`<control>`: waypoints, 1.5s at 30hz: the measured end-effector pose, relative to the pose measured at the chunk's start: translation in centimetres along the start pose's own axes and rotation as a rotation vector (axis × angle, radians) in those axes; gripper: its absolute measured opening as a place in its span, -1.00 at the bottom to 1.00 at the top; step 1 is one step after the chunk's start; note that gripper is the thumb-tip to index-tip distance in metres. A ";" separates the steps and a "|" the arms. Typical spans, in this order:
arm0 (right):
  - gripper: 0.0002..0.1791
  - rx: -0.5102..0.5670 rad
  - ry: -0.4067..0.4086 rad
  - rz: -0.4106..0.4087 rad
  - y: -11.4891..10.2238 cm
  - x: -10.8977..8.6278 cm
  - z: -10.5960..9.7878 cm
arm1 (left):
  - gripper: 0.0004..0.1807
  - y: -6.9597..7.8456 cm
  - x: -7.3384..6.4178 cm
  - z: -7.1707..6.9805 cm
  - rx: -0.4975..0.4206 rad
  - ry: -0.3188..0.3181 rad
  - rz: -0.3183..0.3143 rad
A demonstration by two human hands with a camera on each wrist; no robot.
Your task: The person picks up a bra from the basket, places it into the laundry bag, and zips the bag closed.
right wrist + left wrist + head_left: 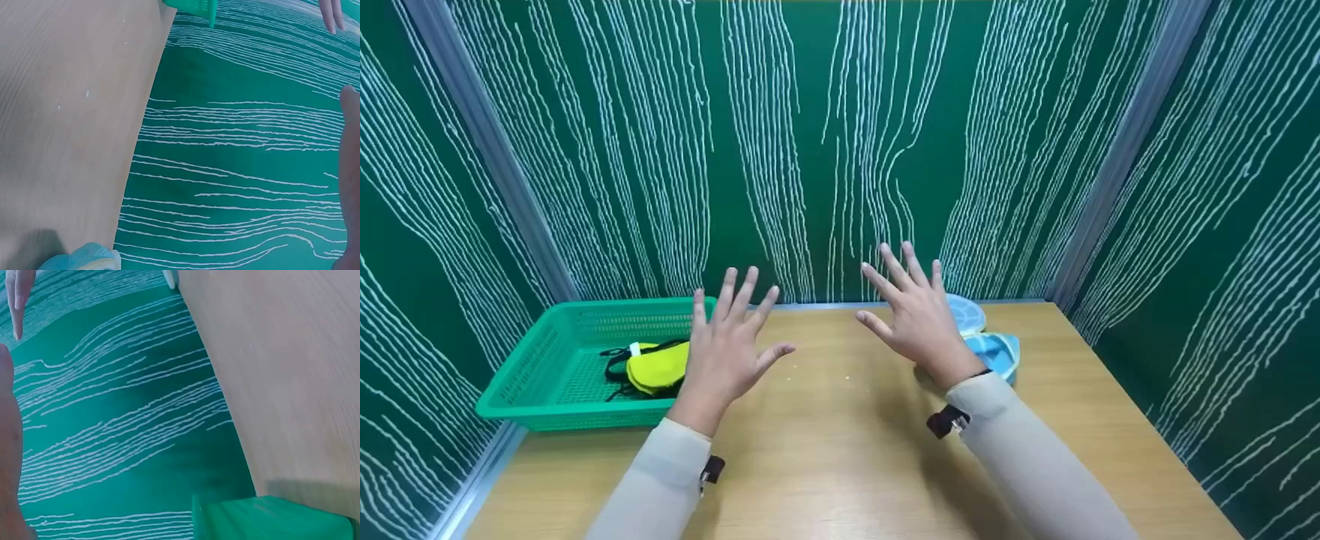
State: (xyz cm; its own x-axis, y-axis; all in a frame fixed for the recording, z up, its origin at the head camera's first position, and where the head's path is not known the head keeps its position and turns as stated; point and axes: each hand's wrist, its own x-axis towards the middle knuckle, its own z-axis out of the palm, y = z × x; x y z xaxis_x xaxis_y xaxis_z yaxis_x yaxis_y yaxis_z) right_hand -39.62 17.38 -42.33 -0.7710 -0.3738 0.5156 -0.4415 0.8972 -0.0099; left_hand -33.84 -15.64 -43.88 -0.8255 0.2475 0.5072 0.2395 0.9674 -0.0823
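Note:
Both hands hover above the wooden table with fingers spread and nothing held. The left hand (726, 356) is in front of the right end of a green plastic basket (540, 367). Inside that basket lies a bright yellow item with black straps (656, 369), partly hidden by the hand. Over on the right, the right hand (922, 322) partly covers a light blue case (1003, 352), whose pale blue lid (966, 313) stands raised behind it. The case's edge (84, 259) also shows low in the right wrist view.
Green panels with wavy white lines (765, 150) rise behind the table (825, 450) and along both sides, joined by grey metal posts (495, 142). A few tiny white specks (87, 94) lie on the tabletop between the basket and the case.

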 end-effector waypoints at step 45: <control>-0.20 0.462 -0.563 0.651 10.5 -6.9 7.8 | -0.28 -7.4 -2.9 4.7 -0.420 -0.511 -0.494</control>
State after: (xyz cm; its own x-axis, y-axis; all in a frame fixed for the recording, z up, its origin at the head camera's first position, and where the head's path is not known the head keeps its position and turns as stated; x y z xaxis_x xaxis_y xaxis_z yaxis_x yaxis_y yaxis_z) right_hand -42.53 27.58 -52.70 -0.9812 -0.0032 -0.1930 0.1045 0.8319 -0.5449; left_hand -35.64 -23.27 -48.78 -0.9922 -0.1095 -0.0600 -0.1247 0.8957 0.4268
